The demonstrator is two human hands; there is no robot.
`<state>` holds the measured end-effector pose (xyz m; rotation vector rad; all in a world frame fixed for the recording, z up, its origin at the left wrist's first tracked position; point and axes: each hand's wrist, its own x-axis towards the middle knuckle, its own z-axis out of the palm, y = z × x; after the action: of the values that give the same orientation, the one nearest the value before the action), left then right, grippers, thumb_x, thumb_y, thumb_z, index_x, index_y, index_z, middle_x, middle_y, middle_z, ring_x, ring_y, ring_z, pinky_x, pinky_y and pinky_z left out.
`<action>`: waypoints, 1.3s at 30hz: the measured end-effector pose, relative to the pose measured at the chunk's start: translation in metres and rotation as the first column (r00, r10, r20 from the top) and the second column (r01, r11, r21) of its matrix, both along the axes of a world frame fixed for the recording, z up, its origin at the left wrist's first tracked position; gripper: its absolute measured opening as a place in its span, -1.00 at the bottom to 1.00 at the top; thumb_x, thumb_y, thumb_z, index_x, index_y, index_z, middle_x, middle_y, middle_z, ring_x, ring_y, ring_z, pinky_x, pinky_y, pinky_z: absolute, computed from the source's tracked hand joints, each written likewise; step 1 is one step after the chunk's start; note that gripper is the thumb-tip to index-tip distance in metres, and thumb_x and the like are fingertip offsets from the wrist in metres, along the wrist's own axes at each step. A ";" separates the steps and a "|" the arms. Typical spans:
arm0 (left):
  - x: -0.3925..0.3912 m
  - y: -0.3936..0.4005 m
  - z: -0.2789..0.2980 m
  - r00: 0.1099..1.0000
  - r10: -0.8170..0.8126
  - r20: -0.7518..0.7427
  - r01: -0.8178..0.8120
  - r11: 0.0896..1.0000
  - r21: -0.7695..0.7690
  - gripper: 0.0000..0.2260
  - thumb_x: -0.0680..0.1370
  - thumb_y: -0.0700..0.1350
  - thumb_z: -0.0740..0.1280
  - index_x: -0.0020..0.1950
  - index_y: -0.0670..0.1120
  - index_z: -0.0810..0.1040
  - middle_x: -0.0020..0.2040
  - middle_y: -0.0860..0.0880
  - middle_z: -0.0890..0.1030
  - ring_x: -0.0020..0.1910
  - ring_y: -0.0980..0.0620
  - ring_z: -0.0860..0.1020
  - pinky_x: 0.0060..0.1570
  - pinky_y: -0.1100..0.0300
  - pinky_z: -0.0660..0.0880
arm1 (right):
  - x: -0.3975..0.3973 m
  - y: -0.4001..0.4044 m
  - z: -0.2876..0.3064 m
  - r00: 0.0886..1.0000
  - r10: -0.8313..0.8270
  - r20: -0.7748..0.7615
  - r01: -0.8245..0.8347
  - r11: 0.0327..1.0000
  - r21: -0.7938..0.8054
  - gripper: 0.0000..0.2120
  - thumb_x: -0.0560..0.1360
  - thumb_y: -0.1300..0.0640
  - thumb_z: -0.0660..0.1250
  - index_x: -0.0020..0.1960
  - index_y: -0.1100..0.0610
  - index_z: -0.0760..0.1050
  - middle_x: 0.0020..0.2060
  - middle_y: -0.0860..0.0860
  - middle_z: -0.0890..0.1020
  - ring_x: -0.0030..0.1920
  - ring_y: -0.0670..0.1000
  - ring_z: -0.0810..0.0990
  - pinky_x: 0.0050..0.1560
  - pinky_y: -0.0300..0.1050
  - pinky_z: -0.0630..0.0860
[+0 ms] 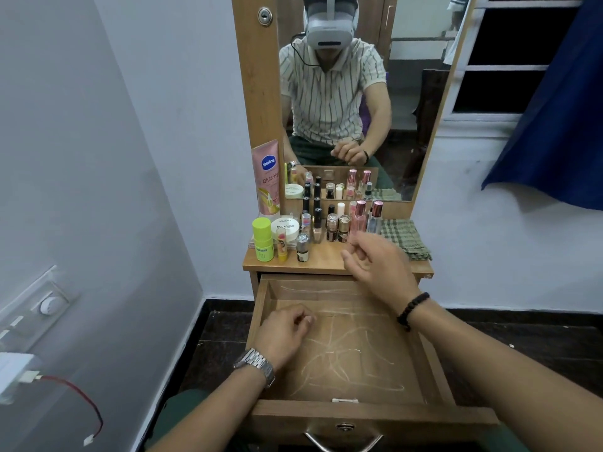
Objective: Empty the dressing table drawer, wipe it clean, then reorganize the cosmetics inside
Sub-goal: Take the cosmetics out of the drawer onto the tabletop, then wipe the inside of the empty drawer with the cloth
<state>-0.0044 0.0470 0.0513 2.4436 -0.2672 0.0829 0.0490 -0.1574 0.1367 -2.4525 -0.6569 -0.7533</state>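
Wooden drawer stands pulled out below the dressing table surface, with nothing lying on its floor, only pale chalky streaks across the bare boards. The left hand, a metal watch on its wrist, hangs over the drawer's near-left part with fingers loosely curled and holding nothing. The right hand, a dark bead bracelet on its wrist, is raised over the front edge of the surface, fingers relaxed and slightly bent, also holding nothing. All the cosmetics stand on the surface in front of the mirror: a pink Vaseline tube leaning upright at the far left, a lime-green stick near the left edge, a white nail polish jar just behind it, small nail polish bottles clustered in the middle, and two perfume bottles with pink caps to their right. A folded green checked cloth lies at the right end of the surface, beside the perfume bottles
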 end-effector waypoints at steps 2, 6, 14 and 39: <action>-0.002 -0.001 0.001 0.995 0.006 0.100 -0.018 0.992 0.126 -0.85 0.58 -0.03 0.21 0.02 0.07 0.57 -0.01 0.20 0.58 -0.02 0.20 0.50 -0.04 0.22 0.48 | 0.007 -0.026 0.000 0.996 -0.081 -0.024 0.081 0.997 0.003 -0.82 0.52 0.08 0.30 -0.24 -0.01 0.38 -0.38 -0.12 0.44 -0.34 -0.15 0.40 -0.34 -0.32 0.25; -0.004 -0.005 -0.001 0.972 -0.021 0.234 -0.035 0.972 0.232 -0.83 0.55 -0.08 0.19 0.07 0.04 0.52 0.04 0.13 0.56 0.08 0.10 0.46 -0.01 0.20 0.44 | 0.031 -0.069 -0.005 0.952 -0.295 -0.088 0.294 0.956 -0.024 -0.89 0.51 -0.01 0.30 -0.12 0.00 0.42 -0.17 -0.09 0.49 -0.10 0.00 0.48 -0.15 -0.19 0.35; -0.003 -0.004 -0.006 0.971 -0.027 0.238 -0.037 0.964 0.262 -0.82 0.53 -0.09 0.21 0.08 0.04 0.52 0.08 0.13 0.54 0.10 0.11 0.45 -0.09 0.30 0.35 | 0.080 -0.080 -0.015 0.808 -0.421 -0.413 0.259 0.882 -0.392 -0.15 0.43 -0.41 0.20 0.56 -0.06 -0.01 0.57 0.00 -0.05 0.55 0.14 -0.05 0.43 0.23 0.16; -0.027 0.020 0.001 0.988 0.149 0.031 -0.146 0.880 0.452 -0.49 0.54 -0.04 0.21 0.48 -0.02 0.19 0.53 -0.03 0.11 0.50 -0.03 0.10 0.38 0.09 0.28 | -0.036 -0.094 0.020 0.773 -0.133 -0.620 0.375 0.884 0.278 -0.73 0.61 0.15 0.07 -0.08 0.22 0.50 -0.18 0.12 0.60 -0.16 0.10 0.53 -0.21 -0.10 0.40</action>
<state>-0.0318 0.0669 0.0527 2.9303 -0.1019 0.0888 0.0130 -0.2510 0.1564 -2.2302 0.0789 -0.1470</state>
